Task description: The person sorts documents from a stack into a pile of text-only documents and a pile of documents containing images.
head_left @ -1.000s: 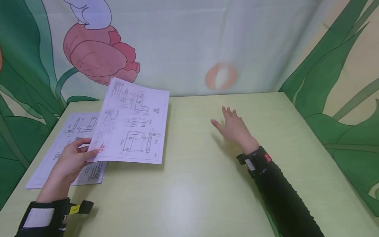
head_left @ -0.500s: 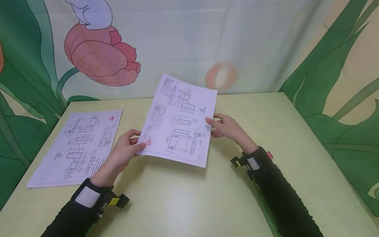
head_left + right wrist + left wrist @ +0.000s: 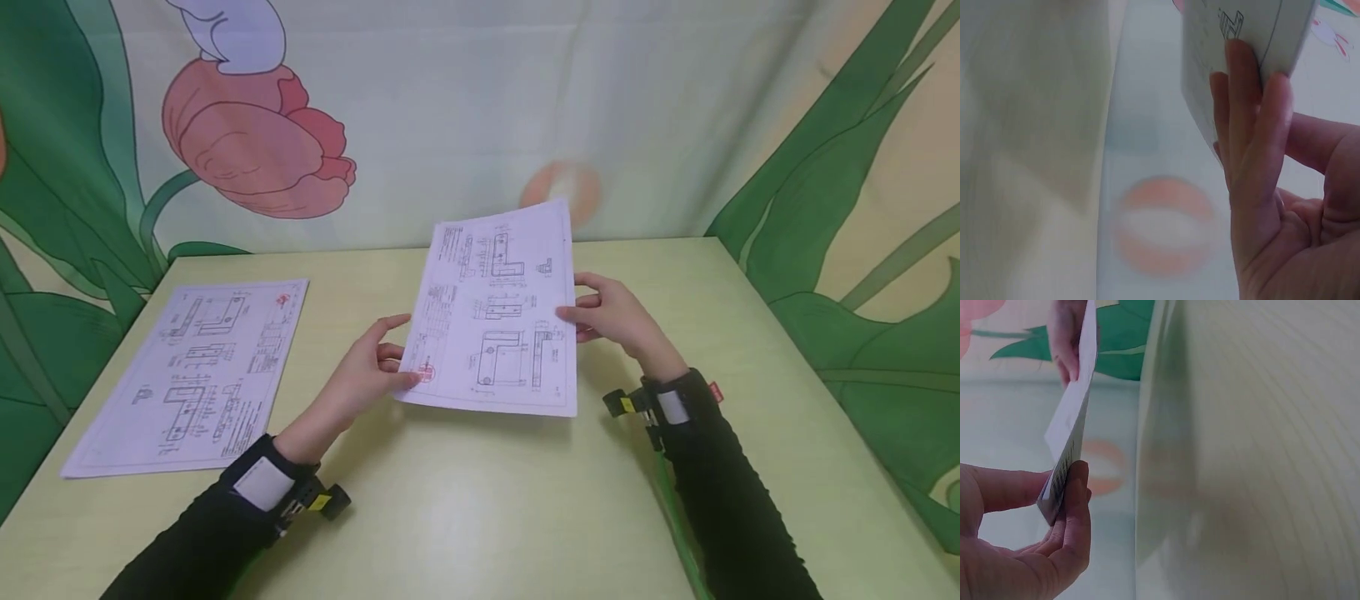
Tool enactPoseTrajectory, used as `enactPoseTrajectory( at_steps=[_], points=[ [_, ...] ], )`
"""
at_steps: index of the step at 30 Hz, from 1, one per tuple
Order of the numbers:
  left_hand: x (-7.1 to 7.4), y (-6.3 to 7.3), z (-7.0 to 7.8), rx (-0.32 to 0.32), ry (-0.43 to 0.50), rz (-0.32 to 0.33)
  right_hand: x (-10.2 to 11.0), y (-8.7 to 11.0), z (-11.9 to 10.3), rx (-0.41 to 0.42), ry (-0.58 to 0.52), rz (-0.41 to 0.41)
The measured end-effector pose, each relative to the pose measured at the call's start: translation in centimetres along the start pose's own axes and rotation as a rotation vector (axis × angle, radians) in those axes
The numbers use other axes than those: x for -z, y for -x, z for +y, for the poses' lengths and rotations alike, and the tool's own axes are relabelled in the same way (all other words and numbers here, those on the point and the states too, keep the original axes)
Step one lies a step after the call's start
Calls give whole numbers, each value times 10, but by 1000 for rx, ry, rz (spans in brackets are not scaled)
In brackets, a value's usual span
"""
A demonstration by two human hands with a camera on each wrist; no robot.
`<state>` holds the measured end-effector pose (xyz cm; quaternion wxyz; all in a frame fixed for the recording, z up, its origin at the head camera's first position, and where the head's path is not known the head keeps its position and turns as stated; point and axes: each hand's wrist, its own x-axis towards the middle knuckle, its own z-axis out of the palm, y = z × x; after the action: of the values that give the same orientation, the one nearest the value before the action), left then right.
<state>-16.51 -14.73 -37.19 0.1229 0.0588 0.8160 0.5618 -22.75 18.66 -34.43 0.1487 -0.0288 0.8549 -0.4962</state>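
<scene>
A sheaf of paper (image 3: 465, 333) printed with technical drawings and a red stamp is held up, tilted, above the middle of the table. My left hand (image 3: 363, 367) pinches its lower left corner, thumb on the printed face and fingers behind. At the right edge my right hand (image 3: 618, 317) grips it between thumb and fingers. In the left wrist view the paper (image 3: 1072, 419) appears nearly edge-on between thumb and fingers. The right wrist view has several fingers lying against the back of the paper (image 3: 1247, 37), which also bears print.
A second pile of printed drawings (image 3: 202, 367) lies flat on the left of the pale table (image 3: 465, 517). Behind the table hangs a light curtain (image 3: 450, 125) with a painted flower (image 3: 255, 142). Green leaf patterns (image 3: 825, 250) cover the cloth at both sides.
The held paper has moved right, away from over the pile on the left. My left hand travelled with it, and my right hand has taken hold of its right edge.
</scene>
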Motion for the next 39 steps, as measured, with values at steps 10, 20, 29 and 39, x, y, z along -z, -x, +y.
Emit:
enactPoseTrajectory(
  at_steps=[10,20,29,39],
  points=[
    [-42,-7,16,-133,-237,-192,46,13,26,-50,156,-36],
    [-85,-7,26,-242,-504,-402,73,28,50,-115,154,-74],
    [-109,-7,22,-284,-619,-481,81,39,69,-203,256,-85],
    [-119,-6,16,-323,-782,-492,82,40,79,-224,347,-52]
  ],
)
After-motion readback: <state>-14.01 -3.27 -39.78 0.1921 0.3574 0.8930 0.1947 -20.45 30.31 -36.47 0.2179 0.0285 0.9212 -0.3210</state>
